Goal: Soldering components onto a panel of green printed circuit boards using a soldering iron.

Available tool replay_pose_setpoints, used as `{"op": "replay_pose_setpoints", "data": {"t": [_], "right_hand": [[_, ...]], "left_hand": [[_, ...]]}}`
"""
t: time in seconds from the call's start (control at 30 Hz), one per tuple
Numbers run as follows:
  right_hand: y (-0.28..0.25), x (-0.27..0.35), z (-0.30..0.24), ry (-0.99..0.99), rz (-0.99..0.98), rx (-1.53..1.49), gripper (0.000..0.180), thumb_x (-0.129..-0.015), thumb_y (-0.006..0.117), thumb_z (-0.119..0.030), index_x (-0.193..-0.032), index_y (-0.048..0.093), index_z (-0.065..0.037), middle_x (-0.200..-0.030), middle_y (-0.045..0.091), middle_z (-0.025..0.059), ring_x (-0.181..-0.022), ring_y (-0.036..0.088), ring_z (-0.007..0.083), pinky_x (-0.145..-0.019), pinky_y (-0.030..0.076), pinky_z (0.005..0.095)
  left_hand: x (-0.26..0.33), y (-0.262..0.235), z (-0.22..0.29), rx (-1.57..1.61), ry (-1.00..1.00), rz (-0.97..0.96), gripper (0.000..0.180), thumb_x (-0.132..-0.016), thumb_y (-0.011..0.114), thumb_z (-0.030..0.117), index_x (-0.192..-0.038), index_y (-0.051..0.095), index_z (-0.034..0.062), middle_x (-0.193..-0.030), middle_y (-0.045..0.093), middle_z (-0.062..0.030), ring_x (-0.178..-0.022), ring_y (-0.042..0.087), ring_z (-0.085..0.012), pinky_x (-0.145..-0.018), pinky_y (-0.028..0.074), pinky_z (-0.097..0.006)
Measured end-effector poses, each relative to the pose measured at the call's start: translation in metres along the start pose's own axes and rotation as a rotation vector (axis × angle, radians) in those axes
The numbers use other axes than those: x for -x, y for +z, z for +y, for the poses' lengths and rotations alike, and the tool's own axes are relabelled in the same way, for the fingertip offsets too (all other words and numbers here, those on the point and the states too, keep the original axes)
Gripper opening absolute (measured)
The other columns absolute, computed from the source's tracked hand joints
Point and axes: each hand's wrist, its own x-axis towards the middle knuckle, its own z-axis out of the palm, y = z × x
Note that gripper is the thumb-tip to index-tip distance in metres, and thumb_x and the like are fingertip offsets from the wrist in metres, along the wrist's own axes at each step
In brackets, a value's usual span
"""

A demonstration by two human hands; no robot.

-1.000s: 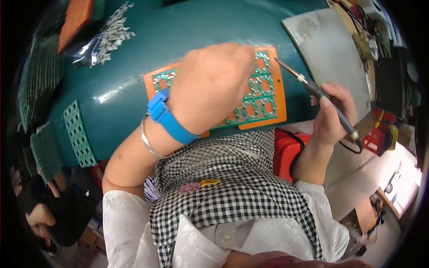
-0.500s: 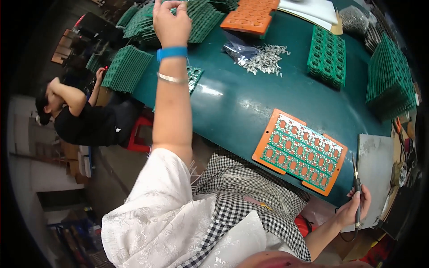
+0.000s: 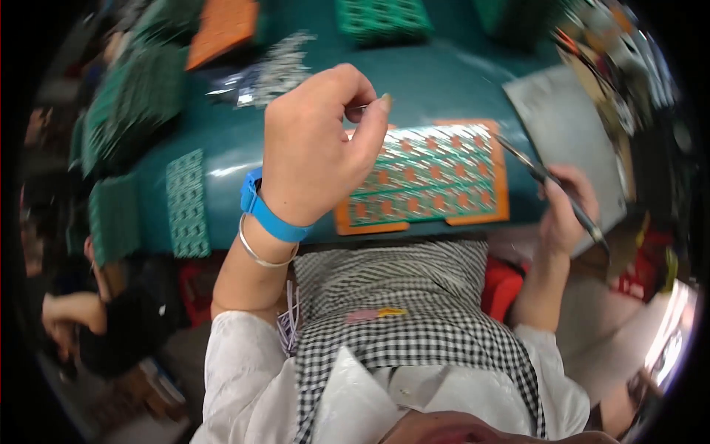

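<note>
My left hand point(image 3: 322, 144) is closed, thumb and forefinger brought together, over the left end of an orange tray point(image 3: 500, 185). What its fingers hold, if anything, is too small and hidden to make out. On that tray lies a green circuit board panel point(image 3: 436, 176) with rows of orange openings; my left hand covers its upper left part. My right hand point(image 3: 568, 211) grips a soldering iron point(image 3: 540, 173) by its dark handle, right of the tray. The iron's metal tip points up and left, close to the tray's upper right corner.
Small pale metal parts point(image 3: 285, 70) lie heaped beside a clear plastic bag point(image 3: 225, 85). Stacks of green boards point(image 3: 137, 100) stand at the left, another stack point(image 3: 383, 21) at the back. A single green panel point(image 3: 188, 203) lies left. A grey plate point(image 3: 566, 118) is at the right. Another person point(image 3: 122, 325) sits at far left.
My left hand has come back from the far board stacks to above the tray. The soldering iron has tilted leftward, its tip nearer the tray's corner. The whole view has turned and shifted.
</note>
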Motion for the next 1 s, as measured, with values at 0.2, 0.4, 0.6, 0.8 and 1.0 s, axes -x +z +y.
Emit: {"op": "replay_pose_setpoints", "data": {"t": [0.2, 0.4, 0.6, 0.8, 1.0], "right_hand": [[0.005, 0.011, -0.004, 0.062, -0.012, -0.013, 0.020, -0.078, 0.066, 0.005, -0.098, 0.068, 0.005, -0.092, 0.064, 0.0061, -0.079, 0.058, 0.0097, -0.071, 0.045, 0.0224], [-0.004, 0.007, -0.012, 0.049, 0.013, -0.039, 0.020, -0.078, 0.066, 0.005, -0.097, 0.067, 0.006, -0.091, 0.065, 0.0078, -0.079, 0.059, 0.0114, -0.073, 0.047, 0.0238], [-0.001, 0.006, -0.003, 0.085, -0.018, 0.001, 0.022, -0.077, 0.065, 0.006, -0.099, 0.068, 0.006, -0.090, 0.064, 0.0073, -0.079, 0.059, 0.0119, -0.074, 0.047, 0.0230], [-0.001, 0.001, -0.002, 0.052, -0.076, 0.005, 0.022, -0.077, 0.065, 0.005, -0.098, 0.068, 0.005, -0.086, 0.062, 0.0059, -0.077, 0.057, 0.0106, -0.070, 0.044, 0.0222], [-0.001, 0.001, -0.001, 0.054, -0.068, 0.012, 0.022, -0.076, 0.065, 0.004, -0.098, 0.069, 0.005, -0.083, 0.061, 0.0047, -0.075, 0.055, 0.0098, -0.068, 0.042, 0.0217]], "left_hand": [[0.005, 0.064, 0.012, 0.013, 0.092, -0.267, 0.005, -0.083, 0.070, 0.005, -0.084, 0.065, 0.0025, -0.069, 0.063, -0.0123, -0.057, 0.061, -0.0241, -0.052, 0.047, -0.032], [0.005, 0.095, 0.014, 0.031, 0.126, -0.301, 0.006, -0.085, 0.068, 0.008, -0.086, 0.064, 0.0031, -0.074, 0.066, -0.0139, -0.063, 0.065, -0.0303, -0.056, 0.051, -0.037], [0.001, 0.103, 0.017, 0.004, 0.123, -0.338, 0.006, -0.085, 0.068, 0.008, -0.086, 0.065, 0.0035, -0.076, 0.067, -0.0132, -0.065, 0.066, -0.0304, -0.058, 0.052, -0.038], [-0.001, 0.108, 0.016, -0.001, 0.124, -0.361, 0.004, -0.085, 0.067, 0.007, -0.086, 0.065, 0.0043, -0.076, 0.067, -0.0129, -0.066, 0.066, -0.0301, -0.058, 0.053, -0.037], [-0.003, 0.109, 0.015, -0.021, 0.121, -0.369, 0.004, -0.084, 0.068, 0.007, -0.087, 0.066, 0.0041, -0.076, 0.068, -0.0134, -0.066, 0.066, -0.0304, -0.058, 0.053, -0.037]]}}
